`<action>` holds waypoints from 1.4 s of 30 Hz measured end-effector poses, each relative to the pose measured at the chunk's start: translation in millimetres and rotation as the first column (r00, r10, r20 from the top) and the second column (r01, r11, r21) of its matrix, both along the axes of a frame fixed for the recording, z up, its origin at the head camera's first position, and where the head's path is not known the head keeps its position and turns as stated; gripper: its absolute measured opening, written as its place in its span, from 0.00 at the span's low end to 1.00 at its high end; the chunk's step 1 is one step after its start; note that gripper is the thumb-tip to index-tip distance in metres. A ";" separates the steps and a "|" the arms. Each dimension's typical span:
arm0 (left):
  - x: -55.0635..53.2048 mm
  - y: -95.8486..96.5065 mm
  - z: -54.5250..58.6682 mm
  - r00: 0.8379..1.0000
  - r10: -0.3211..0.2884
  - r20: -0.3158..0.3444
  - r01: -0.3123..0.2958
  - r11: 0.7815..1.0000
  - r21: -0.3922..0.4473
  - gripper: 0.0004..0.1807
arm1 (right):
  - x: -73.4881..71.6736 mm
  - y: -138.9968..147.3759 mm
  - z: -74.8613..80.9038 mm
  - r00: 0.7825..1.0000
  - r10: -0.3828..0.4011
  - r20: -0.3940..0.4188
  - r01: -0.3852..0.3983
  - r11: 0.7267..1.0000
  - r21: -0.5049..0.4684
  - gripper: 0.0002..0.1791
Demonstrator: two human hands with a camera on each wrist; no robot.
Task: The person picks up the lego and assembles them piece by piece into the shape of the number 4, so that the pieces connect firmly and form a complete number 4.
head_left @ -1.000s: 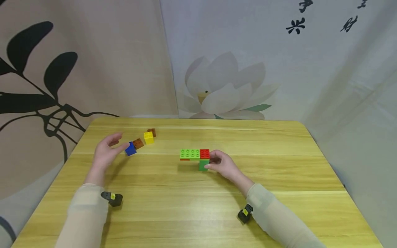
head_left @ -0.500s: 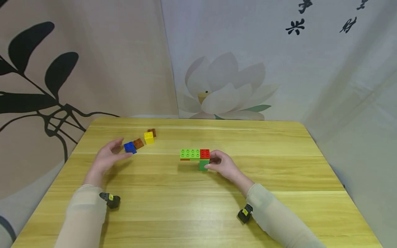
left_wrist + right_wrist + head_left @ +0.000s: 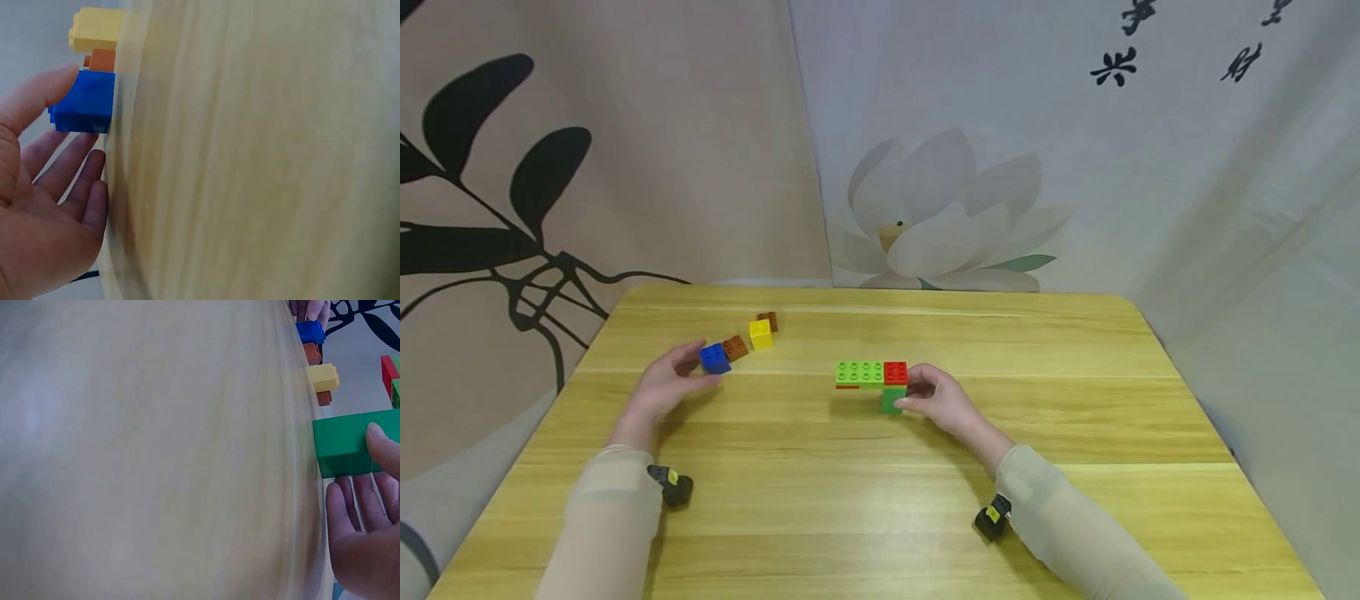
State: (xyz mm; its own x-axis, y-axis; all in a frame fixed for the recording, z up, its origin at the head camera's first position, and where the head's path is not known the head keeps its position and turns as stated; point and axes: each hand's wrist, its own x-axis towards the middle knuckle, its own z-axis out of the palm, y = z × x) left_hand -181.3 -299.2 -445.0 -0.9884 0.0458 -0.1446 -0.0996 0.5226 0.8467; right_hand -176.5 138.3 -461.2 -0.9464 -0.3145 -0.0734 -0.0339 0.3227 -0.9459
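Observation:
At the left of the table, my left hand (image 3: 664, 385) has its thumb and fingers around a blue toy brick (image 3: 715, 358) with studs on top. In the left wrist view the thumb lies against one side of this brick (image 3: 86, 100) and fingertips meet the other. Near the middle, my right hand (image 3: 942, 402) holds a built brick piece by its green upright (image 3: 892, 400). Its thumb presses one face, as the right wrist view shows of the green bricks (image 3: 340, 447). Across the upright's top lie a lime-green brick (image 3: 859, 372) and a red brick (image 3: 895, 372).
A brown brick (image 3: 735, 347) sits right beside the blue one. Farther back stand a yellow brick (image 3: 761, 334) and another brown brick (image 3: 768, 319), close together. The wooden table (image 3: 1000, 358) ends at a printed cloth backdrop (image 3: 955, 100).
My left hand has lowered around the blue brick, and its fingers have closed in on it. The blue brick turned slightly early on. My right hand and the built piece stay put.

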 end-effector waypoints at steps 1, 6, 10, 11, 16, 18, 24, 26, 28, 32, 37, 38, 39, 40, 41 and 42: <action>-0.1 0.6 -0.6 1.000 0.004 -0.005 -0.004 1.000 -0.001 0.45 | 0.0 0.0 -0.1 1.000 0.000 -0.001 0.000 1.000 0.003 0.19; 0.4 4.1 -2.6 0.999 0.028 -0.039 -0.028 0.999 -0.017 0.41 | 0.1 -0.3 -0.2 1.000 -0.006 0.007 0.006 1.000 0.002 0.19; 0.9 6.5 -5.7 0.996 0.066 -0.068 -0.068 0.997 -0.030 0.38 | 0.4 -0.5 -0.4 1.000 -0.014 0.015 0.014 1.000 0.004 0.19; 1.0 7.1 -6.6 0.994 0.078 -0.074 -0.080 0.996 -0.035 0.37 | 0.4 -0.3 -0.7 1.000 -0.014 0.015 0.014 1.000 0.004 0.19; 3.8 9.2 -7.7 0.987 0.119 -0.108 -0.125 0.990 -0.057 0.31 | 0.5 0.0 -1.4 1.000 -0.010 0.013 0.010 1.000 0.000 0.19; 6.0 10.1 -6.6 0.984 0.128 -0.121 -0.136 0.989 -0.059 0.30 | 0.7 -0.2 -0.9 1.000 -0.008 0.014 0.008 1.000 0.001 0.19; 10.3 13.0 -1.5 0.982 0.128 -0.137 -0.139 0.987 -0.078 0.27 | 1.5 -0.6 0.8 1.000 -0.011 0.021 0.011 1.000 0.000 0.19; 11.3 14.1 0.6 0.984 0.118 -0.131 -0.129 0.988 -0.082 0.27 | 1.6 -0.6 0.9 1.000 -0.011 0.023 0.011 1.000 -0.002 0.19; 12.4 15.7 3.3 0.987 0.097 -0.125 -0.107 0.991 -0.080 0.28 | 1.4 -0.4 0.7 1.000 -0.010 0.024 0.010 1.000 -0.005 0.19; 14.4 21.5 9.6 0.992 0.037 -0.124 -0.045 0.997 -0.061 0.29 | 0.6 -0.1 -0.2 1.000 -0.006 0.022 0.007 1.000 -0.014 0.19; 14.7 34.1 19.1 0.990 -0.009 -0.141 0.008 1.000 -0.004 0.29 | -0.1 0.2 -1.4 1.000 -0.003 0.011 0.003 1.000 -0.014 0.19; 14.3 37.2 20.9 0.989 -0.014 -0.146 0.015 1.000 0.006 0.29 | -0.2 0.1 -1.5 1.000 -0.002 0.008 0.002 1.000 -0.011 0.19; 13.8 40.0 22.6 0.988 -0.020 -0.152 0.021 1.000 0.007 0.29 | -0.1 0.0 -1.5 1.000 0.001 0.003 0.000 1.000 -0.010 0.19; 13.1 43.1 24.1 0.987 -0.026 -0.161 0.027 1.000 0.008 0.29 | -0.1 0.0 -1.5 1.000 0.003 -0.001 -0.003 1.000 -0.008 0.18; 12.3 46.3 25.7 0.985 -0.032 -0.168 0.034 0.999 0.011 0.28 | -0.2 0.0 -1.5 1.000 0.001 0.003 -0.001 1.000 -0.009 0.18; 11.7 49.8 27.4 0.983 -0.038 -0.178 0.041 0.999 0.015 0.27 | -0.1 0.0 -1.3 1.000 0.002 0.004 -0.002 1.000 -0.010 0.18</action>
State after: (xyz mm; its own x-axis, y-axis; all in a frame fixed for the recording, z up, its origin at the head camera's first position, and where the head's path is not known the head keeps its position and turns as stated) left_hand -169.6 -249.3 -417.6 -0.9957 0.0861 0.0344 0.0735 0.5072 0.8587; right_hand -176.7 138.2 -462.6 -0.9456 -0.3168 -0.0741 -0.0305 0.3131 -0.9492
